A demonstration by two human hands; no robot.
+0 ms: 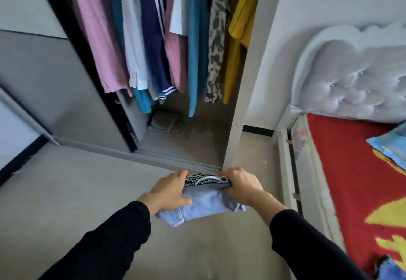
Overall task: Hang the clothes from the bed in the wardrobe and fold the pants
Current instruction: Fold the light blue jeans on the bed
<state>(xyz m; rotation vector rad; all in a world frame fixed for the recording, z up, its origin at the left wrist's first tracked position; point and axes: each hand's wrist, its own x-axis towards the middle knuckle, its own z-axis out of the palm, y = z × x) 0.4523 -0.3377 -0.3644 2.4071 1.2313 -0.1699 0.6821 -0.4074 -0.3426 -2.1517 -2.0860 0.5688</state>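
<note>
I hold a folded pair of light blue pants (206, 205) with a dark elastic waistband in front of me, above the floor. My left hand (170, 189) grips the bundle's left side, thumb on top. My right hand (242, 184) grips its right side. The open wardrobe (238, 104) stands just ahead, with several garments (153, 38) hanging inside: pink, white, navy striped, teal, leopard print and yellow. A folded grey garment (165, 122) lies on the wardrobe floor. The bed (356, 170) with a red and yellow cover is at my right.
A grey sliding wardrobe door (44, 86) covers the left part. A padded silver headboard (356, 75) rises behind the bed. A blue pillow (391, 148) lies on the cover. A white bed frame rail (285, 170) borders the beige floor (87, 192).
</note>
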